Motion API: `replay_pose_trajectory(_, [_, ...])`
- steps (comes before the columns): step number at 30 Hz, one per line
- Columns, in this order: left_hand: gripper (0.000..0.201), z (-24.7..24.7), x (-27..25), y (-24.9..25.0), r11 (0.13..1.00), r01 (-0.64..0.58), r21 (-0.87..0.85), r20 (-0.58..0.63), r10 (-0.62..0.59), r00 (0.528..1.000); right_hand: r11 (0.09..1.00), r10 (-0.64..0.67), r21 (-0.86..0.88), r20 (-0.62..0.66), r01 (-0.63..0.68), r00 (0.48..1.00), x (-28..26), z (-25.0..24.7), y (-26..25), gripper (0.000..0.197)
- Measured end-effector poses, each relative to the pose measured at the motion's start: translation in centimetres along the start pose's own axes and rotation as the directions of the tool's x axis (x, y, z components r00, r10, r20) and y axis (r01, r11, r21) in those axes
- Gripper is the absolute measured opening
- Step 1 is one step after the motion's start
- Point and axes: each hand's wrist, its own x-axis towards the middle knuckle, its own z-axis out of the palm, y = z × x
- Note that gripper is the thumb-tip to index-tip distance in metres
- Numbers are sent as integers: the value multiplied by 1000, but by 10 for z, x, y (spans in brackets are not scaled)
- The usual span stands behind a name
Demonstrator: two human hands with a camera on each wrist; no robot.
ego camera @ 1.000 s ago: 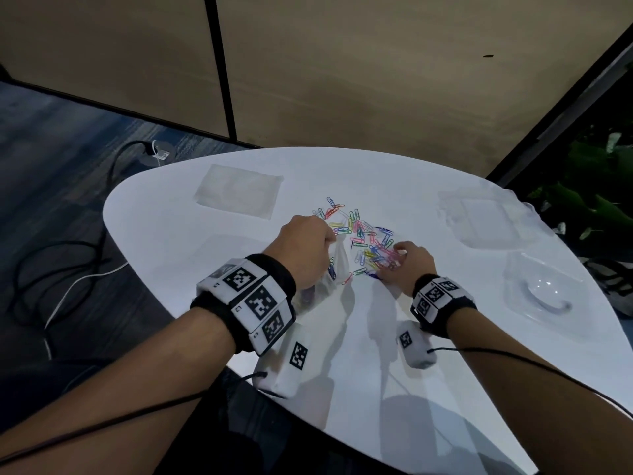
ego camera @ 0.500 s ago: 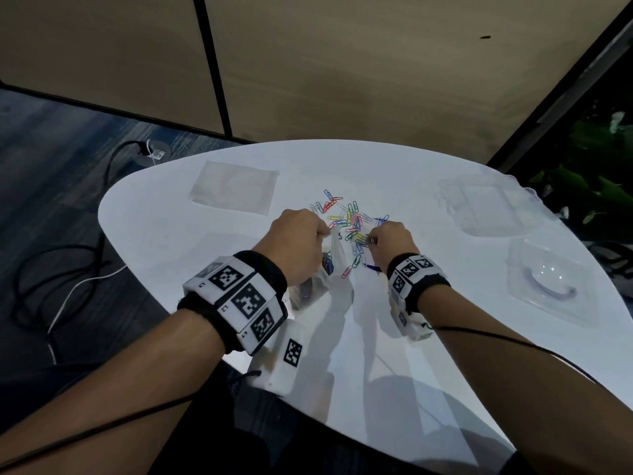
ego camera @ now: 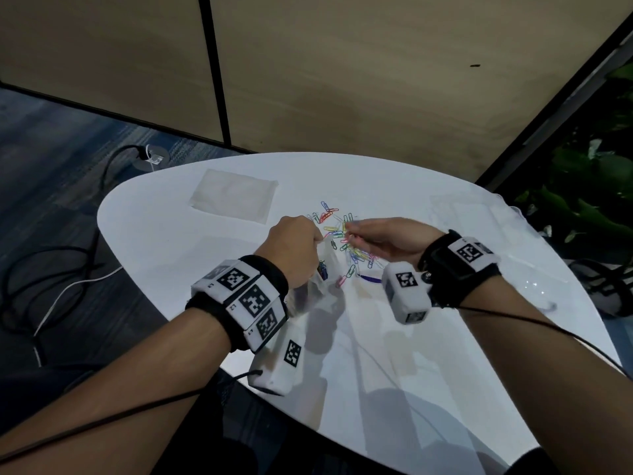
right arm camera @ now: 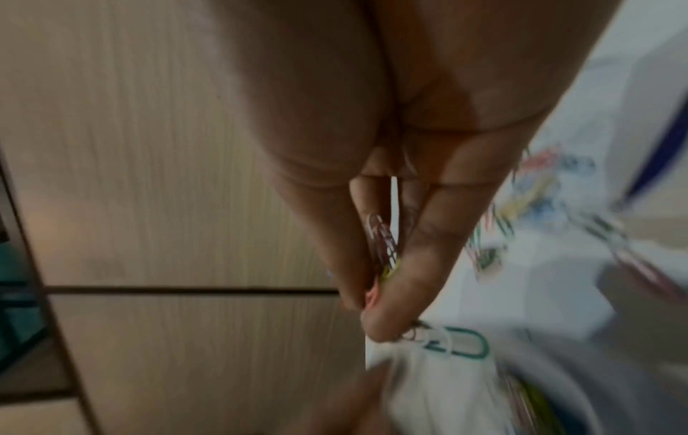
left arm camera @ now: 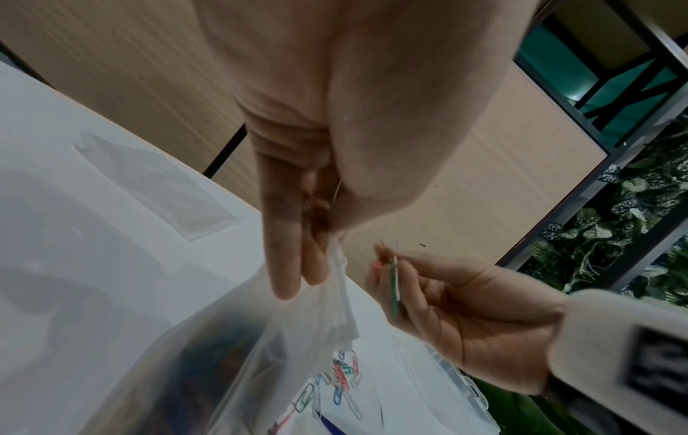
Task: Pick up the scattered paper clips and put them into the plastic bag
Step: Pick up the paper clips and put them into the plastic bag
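Coloured paper clips (ego camera: 346, 241) lie scattered in a heap at the middle of the white table (ego camera: 394, 354). My left hand (ego camera: 296, 250) pinches the top edge of a clear plastic bag (ego camera: 320, 282) (left arm camera: 231, 347) and holds it up; several clips lie inside it. My right hand (ego camera: 376, 240) (left arm camera: 446, 297) is lifted above the heap, palm turned up, pinching a few paper clips (right arm camera: 383, 247) (left arm camera: 394, 282) between thumb and fingers, just right of the bag's mouth.
A second flat clear bag (ego camera: 233, 197) lies at the table's far left. Clear plastic box parts (ego camera: 469, 214) sit at the far right. Cables (ego camera: 51, 279) trail on the floor to the left; plants (ego camera: 589, 193) stand at the right.
My right hand left the heap with a pinch of clips, rose, turned palm up and came toward the bag's mouth. The left hand kept holding the bag.
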Motion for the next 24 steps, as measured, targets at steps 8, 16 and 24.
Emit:
replay_pose_trajectory(8, [30,-4,-4,2,1000,12,10,-20,-12,1000,907,-244,-382,-130,178,961,1,61,54,27])
replay_pose_trajectory(16, [34,-10,-6,-2,1000,4,16,-7,-4,1000,463,-359,-873,-25,155,933,-4,74,44,27])
replay_pose_trajectory(24, [34,-13,-9,-11,1000,5,-30,-36,-6,999,89,-205,-951,274,296,940,-18,81,22,29])
